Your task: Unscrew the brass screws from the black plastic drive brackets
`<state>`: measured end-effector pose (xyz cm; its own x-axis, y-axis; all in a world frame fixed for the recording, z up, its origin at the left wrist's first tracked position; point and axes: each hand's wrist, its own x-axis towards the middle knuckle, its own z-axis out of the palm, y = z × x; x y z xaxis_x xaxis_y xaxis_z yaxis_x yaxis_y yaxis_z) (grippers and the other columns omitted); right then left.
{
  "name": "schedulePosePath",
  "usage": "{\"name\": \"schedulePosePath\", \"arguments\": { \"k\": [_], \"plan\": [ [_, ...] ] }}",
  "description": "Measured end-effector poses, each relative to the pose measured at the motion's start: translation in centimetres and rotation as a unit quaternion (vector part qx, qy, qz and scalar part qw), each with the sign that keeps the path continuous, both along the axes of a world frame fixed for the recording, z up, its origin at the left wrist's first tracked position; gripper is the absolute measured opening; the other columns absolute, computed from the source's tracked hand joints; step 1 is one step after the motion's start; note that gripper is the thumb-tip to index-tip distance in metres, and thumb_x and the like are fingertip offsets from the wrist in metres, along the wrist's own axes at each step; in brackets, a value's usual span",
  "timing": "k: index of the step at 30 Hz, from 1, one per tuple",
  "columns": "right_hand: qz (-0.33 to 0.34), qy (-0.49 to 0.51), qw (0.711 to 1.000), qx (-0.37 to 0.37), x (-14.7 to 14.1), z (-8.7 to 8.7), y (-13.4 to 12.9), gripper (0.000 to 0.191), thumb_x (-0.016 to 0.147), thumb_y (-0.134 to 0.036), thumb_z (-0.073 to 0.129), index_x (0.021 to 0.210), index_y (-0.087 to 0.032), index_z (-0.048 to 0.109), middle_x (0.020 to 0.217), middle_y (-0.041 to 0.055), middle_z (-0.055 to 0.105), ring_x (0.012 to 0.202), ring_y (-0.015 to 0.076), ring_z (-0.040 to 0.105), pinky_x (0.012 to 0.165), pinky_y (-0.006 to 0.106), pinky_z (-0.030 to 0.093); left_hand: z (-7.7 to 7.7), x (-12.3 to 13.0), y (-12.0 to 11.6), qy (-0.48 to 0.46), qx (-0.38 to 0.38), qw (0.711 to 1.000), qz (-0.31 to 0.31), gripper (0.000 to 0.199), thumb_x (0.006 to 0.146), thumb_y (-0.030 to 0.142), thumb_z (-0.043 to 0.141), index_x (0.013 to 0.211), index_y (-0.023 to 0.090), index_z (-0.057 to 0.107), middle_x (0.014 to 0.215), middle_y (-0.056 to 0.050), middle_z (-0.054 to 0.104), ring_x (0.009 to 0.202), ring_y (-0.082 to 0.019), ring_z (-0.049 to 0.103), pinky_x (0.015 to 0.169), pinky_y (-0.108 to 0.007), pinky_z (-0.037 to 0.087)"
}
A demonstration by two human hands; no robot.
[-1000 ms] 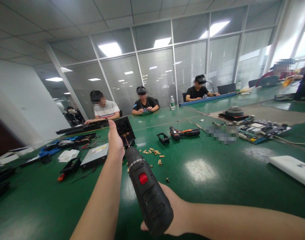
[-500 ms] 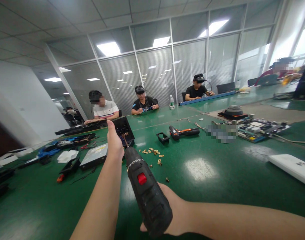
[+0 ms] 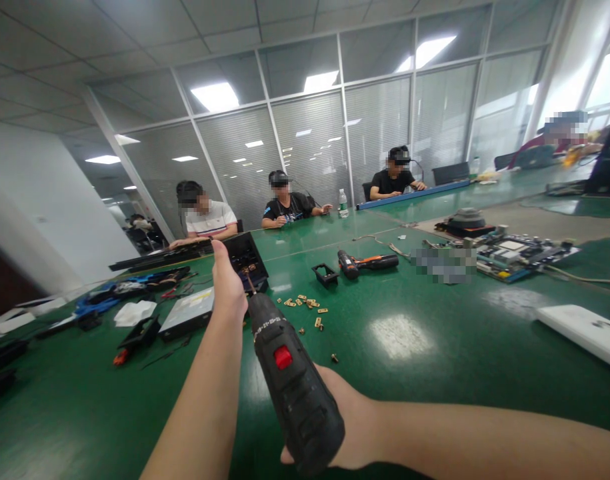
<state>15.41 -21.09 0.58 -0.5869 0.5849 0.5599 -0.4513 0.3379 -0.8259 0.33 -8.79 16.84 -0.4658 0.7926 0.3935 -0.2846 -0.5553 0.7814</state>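
On the left of the green table (image 3: 435, 383), blue cables (image 3: 95, 304) are lying in a tangle; nearer, a crumpled white sheet (image 3: 135, 312) is resting just beyond a black frame (image 3: 145, 329), and a flat silver drive (image 3: 189, 309) is lying to their right; the left hand (image 3: 229, 287) is gripping a black box (image 3: 251, 252) at its left side, the thumb pointing up and the other fingers hiding from view; the box is tilting, its open face turning towards the person, and a few brass-coloured bits (image 3: 245, 269) are sitting inside, too small and dark to count; a thin driver bit (image 3: 251, 284) is reaching into the box, but whether its tip is touching anything is hard to tell; the bit is jutting from a black drill (image 3: 295, 383), which the right hand (image 3: 347, 413) is grasping from below; just beyond the drill, loose brass plates (image 3: 305, 303) are lying scattered on the table; further right, an open black holder (image 3: 326, 275) is standing beside an orange-and-black power tool (image 3: 367, 263); a clear bottle (image 3: 343, 204) is standing upright behind, its contents too small to make out; a circuit board (image 3: 517, 255) is lying at the far right.
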Motion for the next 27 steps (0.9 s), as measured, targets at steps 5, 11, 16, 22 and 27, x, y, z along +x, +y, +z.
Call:
{"name": "schedulePosePath", "arguments": {
  "k": [5, 11, 16, 22, 27],
  "plan": [
    [0.011, -0.017, 0.999, -0.030, -0.14, 0.23, 0.00, 0.081, 0.048, -0.032, 0.107, 0.111, -0.023, 0.056, 0.072, -0.0102, 0.052, 0.070, 0.0148, 0.059, 0.080, 0.033, 0.056, -0.11, -0.16, 0.24, -0.006, 0.007, 1.000, 0.000, 0.042, 0.103, 0.059, 0.053, 0.102, 0.024, 0.075, 0.101, -0.005, 0.082, 0.116, -0.021, 0.076, 0.096, -0.029, 0.061],
    [0.029, 0.000, 0.999, -0.023, -0.23, 0.79, -0.11, 0.080, 0.048, -0.036, 0.107, 0.107, -0.024, 0.055, 0.075, -0.0092, 0.054, 0.070, 0.0139, 0.058, 0.078, 0.031, 0.056, -0.12, -0.15, 0.17, -0.006, 0.015, 1.000, -0.004, 0.042, 0.105, 0.057, 0.052, 0.100, 0.023, 0.076, 0.095, -0.004, 0.082, 0.109, -0.021, 0.078, 0.095, -0.029, 0.062],
    [-0.003, 0.000, 1.000, -0.025, -0.37, 0.67, -0.18, 0.077, 0.043, -0.038, 0.108, 0.096, -0.024, 0.055, 0.068, -0.0117, 0.046, 0.064, 0.0115, 0.050, 0.077, 0.031, 0.056, -0.06, -0.12, 0.06, -0.005, 0.008, 1.000, -0.013, 0.044, 0.104, 0.059, 0.051, 0.102, 0.022, 0.076, 0.096, -0.005, 0.082, 0.104, -0.022, 0.079, 0.094, -0.031, 0.063],
    [0.016, 0.020, 0.999, -0.036, -0.40, 0.70, -0.35, 0.084, 0.044, -0.035, 0.108, 0.110, -0.024, 0.058, 0.072, -0.0104, 0.049, 0.070, 0.0147, 0.058, 0.078, 0.033, 0.057, -0.02, -0.16, 0.11, -0.011, -0.003, 1.000, -0.011, 0.044, 0.104, 0.059, 0.050, 0.104, 0.023, 0.076, 0.099, -0.005, 0.082, 0.109, -0.022, 0.078, 0.092, -0.031, 0.064],
    [0.032, 0.035, 0.999, -0.027, -0.39, 0.80, -0.26, 0.080, 0.050, -0.031, 0.106, 0.112, -0.024, 0.057, 0.072, -0.0103, 0.048, 0.071, 0.0154, 0.059, 0.078, 0.031, 0.056, -0.20, -0.23, 0.15, -0.005, 0.005, 1.000, -0.014, 0.042, 0.104, 0.058, 0.052, 0.102, 0.023, 0.075, 0.100, -0.005, 0.082, 0.107, -0.022, 0.079, 0.093, -0.032, 0.063]
  ]
}}
